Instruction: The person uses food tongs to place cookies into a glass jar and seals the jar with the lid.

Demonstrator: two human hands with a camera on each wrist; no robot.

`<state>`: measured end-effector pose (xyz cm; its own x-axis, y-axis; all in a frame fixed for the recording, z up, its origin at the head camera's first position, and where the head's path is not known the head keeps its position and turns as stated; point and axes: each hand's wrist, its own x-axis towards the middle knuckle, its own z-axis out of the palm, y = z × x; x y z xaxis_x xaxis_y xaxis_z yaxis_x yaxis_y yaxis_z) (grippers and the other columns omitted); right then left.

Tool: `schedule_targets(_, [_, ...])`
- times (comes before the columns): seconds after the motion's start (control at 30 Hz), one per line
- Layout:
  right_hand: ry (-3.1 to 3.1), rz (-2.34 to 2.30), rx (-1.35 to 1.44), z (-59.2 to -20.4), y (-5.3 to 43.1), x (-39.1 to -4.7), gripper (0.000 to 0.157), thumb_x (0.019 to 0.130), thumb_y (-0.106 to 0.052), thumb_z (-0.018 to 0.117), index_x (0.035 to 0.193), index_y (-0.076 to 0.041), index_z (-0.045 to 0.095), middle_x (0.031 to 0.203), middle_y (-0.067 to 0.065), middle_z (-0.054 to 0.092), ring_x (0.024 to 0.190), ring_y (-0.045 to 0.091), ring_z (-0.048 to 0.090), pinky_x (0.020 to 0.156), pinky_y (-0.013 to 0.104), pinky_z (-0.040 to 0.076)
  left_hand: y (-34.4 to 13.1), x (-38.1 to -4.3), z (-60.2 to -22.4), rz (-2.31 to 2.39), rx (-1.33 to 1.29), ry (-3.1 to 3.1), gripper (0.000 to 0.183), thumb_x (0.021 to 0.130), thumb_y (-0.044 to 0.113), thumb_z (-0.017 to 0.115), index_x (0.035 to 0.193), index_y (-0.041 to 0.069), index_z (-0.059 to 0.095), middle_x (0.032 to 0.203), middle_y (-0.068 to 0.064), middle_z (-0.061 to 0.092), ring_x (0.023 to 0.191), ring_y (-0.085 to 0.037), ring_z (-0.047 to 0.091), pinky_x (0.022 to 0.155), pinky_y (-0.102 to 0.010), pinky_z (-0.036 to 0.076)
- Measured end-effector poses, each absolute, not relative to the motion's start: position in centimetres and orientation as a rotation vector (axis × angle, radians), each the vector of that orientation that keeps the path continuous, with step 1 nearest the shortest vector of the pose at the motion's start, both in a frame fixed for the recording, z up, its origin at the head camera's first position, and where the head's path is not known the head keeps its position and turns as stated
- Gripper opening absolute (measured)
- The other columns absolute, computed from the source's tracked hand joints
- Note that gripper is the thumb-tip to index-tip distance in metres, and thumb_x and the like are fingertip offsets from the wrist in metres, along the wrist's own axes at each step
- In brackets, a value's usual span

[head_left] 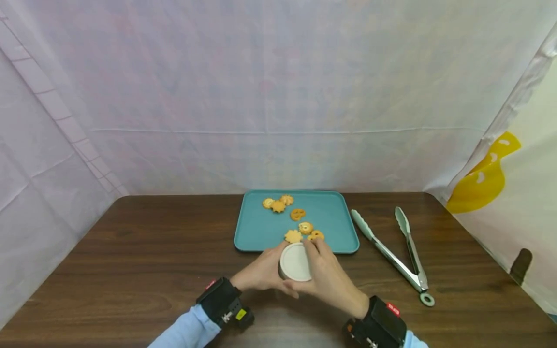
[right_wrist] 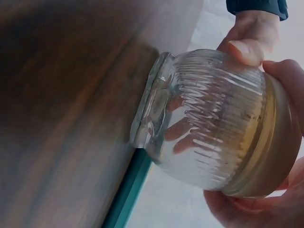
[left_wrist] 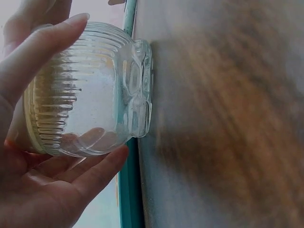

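A clear ribbed glass jar (left_wrist: pixel 97 90) with a pale round lid (head_left: pixel 296 262) stands upright in front of the tray, its foot at the tabletop. My left hand (head_left: pixel 264 271) holds the jar around its glass side, thumb and fingers on opposite sides in the left wrist view. Curled over the lid from the right is my right hand (head_left: pixel 327 276), its fingers on the lid's rim. Just beyond the hands, a star-shaped cracker (head_left: pixel 293 236), a round cracker (head_left: pixel 306 227) and a pretzel-shaped cracker (head_left: pixel 316 235) lie on the tray.
The teal tray (head_left: pixel 252 234) sits at the back of the dark wooden table (head_left: pixel 143 261). Farther back on it are another pretzel-shaped cracker (head_left: pixel 298 214) and a small cluster of crackers (head_left: pixel 278 206). Metal tongs (head_left: pixel 393 258) lie spread to the right. White cloth (head_left: pixel 265 96) hangs behind.
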<state>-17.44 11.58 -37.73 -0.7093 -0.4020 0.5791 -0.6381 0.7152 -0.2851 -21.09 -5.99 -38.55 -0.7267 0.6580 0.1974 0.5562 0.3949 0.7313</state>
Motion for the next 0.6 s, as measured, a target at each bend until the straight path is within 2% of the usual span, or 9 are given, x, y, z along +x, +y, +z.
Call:
schedule_targets(0.27, [-2.492, 0.784, 0.965, -37.4, 12.6, -18.2, 0.080, 0.063, -0.050, 0.073, 0.121, -0.001, 0.047, 0.105, 0.009, 0.048, 0.090, 0.017, 0.049, 0.068, 0.033, 0.057, -6.0, -21.0, -38.5, 1.239, 1.100, 2.515, 0.090, 0.051, 0.033, 0.084, 0.124, 0.008, 0.039, 0.118, -0.011, 0.057, 0.101, -0.019, 0.054, 0.088, -0.034, 0.050])
schedule_targets(0.6, [-2.596, 0.917, 1.119, -37.0, 13.6, -19.3, 0.084, 0.065, -0.052, 0.071, 0.127, -0.003, 0.044, 0.114, 0.008, 0.047, 0.098, 0.022, 0.050, 0.074, 0.039, 0.057, -5.9, -21.2, -38.5, 1.215, 1.089, 2.515, 0.093, 0.051, 0.034, 0.084, 0.127, 0.008, 0.037, 0.121, -0.011, 0.055, 0.105, -0.020, 0.052, 0.091, -0.039, 0.048])
